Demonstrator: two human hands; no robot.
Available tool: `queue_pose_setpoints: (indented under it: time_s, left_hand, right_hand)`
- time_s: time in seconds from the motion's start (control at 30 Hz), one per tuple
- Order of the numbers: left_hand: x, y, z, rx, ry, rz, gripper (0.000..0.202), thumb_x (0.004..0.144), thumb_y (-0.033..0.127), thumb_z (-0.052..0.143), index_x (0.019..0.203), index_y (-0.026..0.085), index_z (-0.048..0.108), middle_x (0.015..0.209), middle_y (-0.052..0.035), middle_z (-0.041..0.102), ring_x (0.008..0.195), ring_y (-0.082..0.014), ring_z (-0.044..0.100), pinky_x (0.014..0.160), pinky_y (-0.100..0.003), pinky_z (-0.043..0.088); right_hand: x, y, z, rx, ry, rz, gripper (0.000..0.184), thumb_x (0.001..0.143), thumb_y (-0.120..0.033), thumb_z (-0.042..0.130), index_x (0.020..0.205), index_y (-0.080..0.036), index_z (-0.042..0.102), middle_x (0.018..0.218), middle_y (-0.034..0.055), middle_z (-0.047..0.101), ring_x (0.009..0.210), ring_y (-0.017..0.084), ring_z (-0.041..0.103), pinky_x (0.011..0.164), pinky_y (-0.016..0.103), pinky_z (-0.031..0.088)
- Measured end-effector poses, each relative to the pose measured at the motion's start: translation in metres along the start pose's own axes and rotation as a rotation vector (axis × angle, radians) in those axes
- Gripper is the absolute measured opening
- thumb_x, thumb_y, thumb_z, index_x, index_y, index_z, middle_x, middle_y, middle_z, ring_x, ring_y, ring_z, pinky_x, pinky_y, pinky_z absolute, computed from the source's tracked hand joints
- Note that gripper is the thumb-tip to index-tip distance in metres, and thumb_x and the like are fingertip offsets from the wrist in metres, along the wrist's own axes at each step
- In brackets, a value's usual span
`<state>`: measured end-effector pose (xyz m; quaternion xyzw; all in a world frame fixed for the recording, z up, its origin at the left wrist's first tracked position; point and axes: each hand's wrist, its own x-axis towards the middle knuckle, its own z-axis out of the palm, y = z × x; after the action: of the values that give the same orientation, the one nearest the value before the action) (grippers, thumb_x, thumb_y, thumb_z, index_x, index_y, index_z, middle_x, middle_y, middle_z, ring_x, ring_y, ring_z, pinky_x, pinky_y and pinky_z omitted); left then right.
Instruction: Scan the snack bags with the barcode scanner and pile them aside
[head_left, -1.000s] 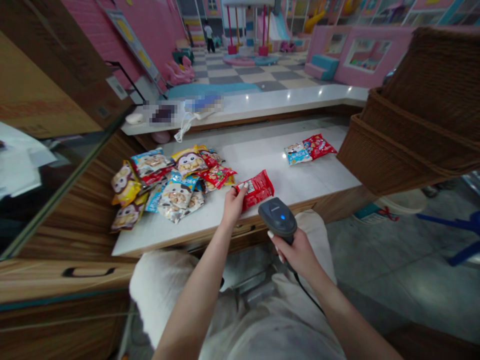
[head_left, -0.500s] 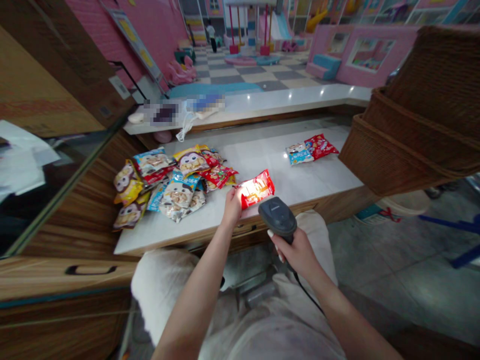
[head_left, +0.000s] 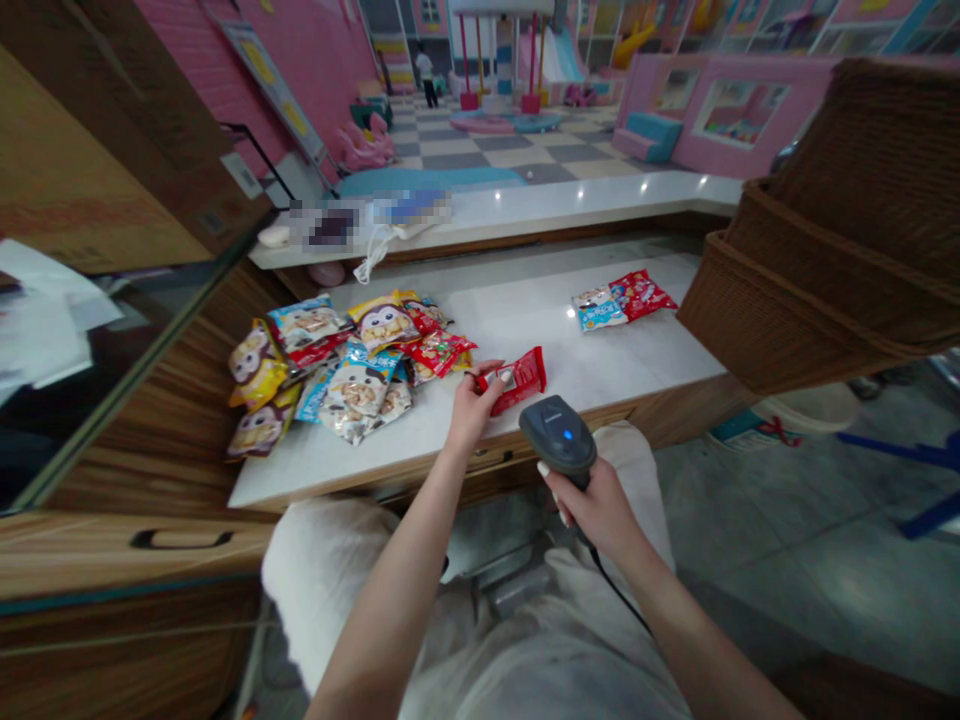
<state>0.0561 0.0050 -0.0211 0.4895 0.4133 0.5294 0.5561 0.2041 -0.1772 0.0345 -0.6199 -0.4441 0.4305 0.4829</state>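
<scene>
My left hand (head_left: 478, 402) grips the left end of a red snack bag (head_left: 525, 380), thumb across its face, just above the front of the white counter (head_left: 525, 310). In my right hand (head_left: 589, 495) is a dark grey barcode scanner (head_left: 559, 432), its head pointing toward the bag and a blue light showing on top. Its cable hangs down past my wrist. To the left of the bag lies a pile of snack bags in blue, yellow and red, among them a blue-and-white bag (head_left: 360, 385) and a yellow bag (head_left: 255, 365).
A blue bag (head_left: 598, 308) and a red bag (head_left: 641, 293) lie together at the counter's right. Stacked wicker baskets (head_left: 810, 250) stand at the right edge. A cardboard box (head_left: 112, 150) is at upper left. A raised white ledge (head_left: 570, 195) runs behind.
The scanner's bright light on the red bag has gone out, and a blue light now shows on the scanner. My left thumb has moved over the bag's face.
</scene>
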Motion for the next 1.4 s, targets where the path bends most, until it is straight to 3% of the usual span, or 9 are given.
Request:
queue_pose_setpoints:
  time_s: [0.13, 0.3, 0.47, 0.67, 0.8, 1.0, 1.13, 1.4]
  left_hand:
    - [-0.002, 0.004, 0.004, 0.057, -0.014, 0.063, 0.059, 0.070, 0.050, 0.098, 0.116, 0.020, 0.078, 0.111, -0.0087, 0.082, 0.097, -0.0238, 0.075, 0.093, -0.036, 0.061]
    - [-0.001, 0.001, 0.007, -0.013, 0.023, -0.020, 0.052, 0.068, 0.053, 0.098, 0.104, 0.017, 0.083, 0.090, -0.0051, 0.081, 0.076, -0.0194, 0.070, 0.075, -0.032, 0.057]
    - [0.001, -0.003, 0.007, -0.099, 0.086, -0.019, 0.044, 0.070, 0.054, 0.099, 0.092, 0.018, 0.086, 0.083, -0.0032, 0.081, 0.074, -0.0173, 0.070, 0.074, -0.029, 0.056]
    - [0.004, -0.005, 0.007, -0.235, 0.140, -0.059, 0.054, 0.065, 0.056, 0.102, 0.098, 0.017, 0.086, 0.089, -0.0039, 0.084, 0.078, -0.0181, 0.074, 0.079, -0.030, 0.058]
    - [0.004, -0.008, 0.005, -0.249, 0.119, -0.053, 0.047, 0.069, 0.053, 0.099, 0.095, 0.016, 0.085, 0.086, -0.0031, 0.083, 0.076, -0.0186, 0.074, 0.076, -0.029, 0.058]
    - [0.006, -0.015, 0.000, -0.257, 0.185, -0.046, 0.033, 0.072, 0.045, 0.086, 0.092, 0.019, 0.084, 0.085, -0.0016, 0.083, 0.086, -0.0233, 0.077, 0.079, -0.030, 0.058]
    - [0.006, -0.017, 0.001, -0.286, 0.217, -0.065, 0.030, 0.072, 0.046, 0.086, 0.086, 0.020, 0.081, 0.077, 0.0002, 0.080, 0.081, -0.0243, 0.077, 0.079, -0.032, 0.059]
    - [0.004, -0.010, 0.005, -0.352, 0.174, -0.052, 0.034, 0.071, 0.044, 0.082, 0.094, 0.020, 0.084, 0.092, -0.0035, 0.086, 0.102, -0.0294, 0.081, 0.094, -0.037, 0.062]
  right_hand:
    - [-0.001, -0.002, 0.001, 0.011, -0.012, 0.005, 0.026, 0.080, -0.048, 0.073, 0.072, -0.027, 0.060, 0.043, -0.0054, 0.054, 0.036, 0.014, 0.050, 0.041, 0.025, 0.042]
    - [0.000, -0.001, 0.001, -0.010, -0.014, -0.010, 0.025, 0.079, -0.047, 0.072, 0.070, -0.027, 0.059, 0.044, -0.0049, 0.055, 0.037, 0.015, 0.050, 0.041, 0.025, 0.041]
    - [0.000, 0.001, 0.002, -0.017, -0.014, -0.016, 0.026, 0.081, -0.047, 0.073, 0.070, -0.027, 0.060, 0.045, -0.0047, 0.056, 0.038, 0.015, 0.052, 0.042, 0.025, 0.041]
    - [0.001, 0.002, 0.003, -0.019, -0.027, -0.010, 0.025, 0.081, -0.047, 0.073, 0.072, -0.027, 0.061, 0.045, -0.0049, 0.056, 0.037, 0.016, 0.052, 0.042, 0.026, 0.041]
    - [0.002, 0.002, 0.004, -0.036, -0.031, -0.017, 0.025, 0.082, -0.047, 0.074, 0.072, -0.027, 0.062, 0.045, -0.0037, 0.057, 0.037, 0.016, 0.053, 0.041, 0.026, 0.041]
    - [0.003, 0.002, 0.007, -0.039, -0.032, -0.020, 0.026, 0.082, -0.047, 0.073, 0.071, -0.027, 0.062, 0.047, -0.0028, 0.058, 0.037, 0.016, 0.054, 0.041, 0.026, 0.042]
    - [0.002, 0.000, 0.008, -0.032, -0.038, -0.018, 0.025, 0.081, -0.047, 0.072, 0.072, -0.027, 0.061, 0.046, -0.0036, 0.057, 0.037, 0.016, 0.053, 0.041, 0.026, 0.042]
    - [0.002, -0.002, 0.008, -0.037, -0.041, -0.012, 0.023, 0.080, -0.045, 0.071, 0.072, -0.027, 0.061, 0.044, -0.0049, 0.056, 0.038, 0.016, 0.054, 0.043, 0.026, 0.042]
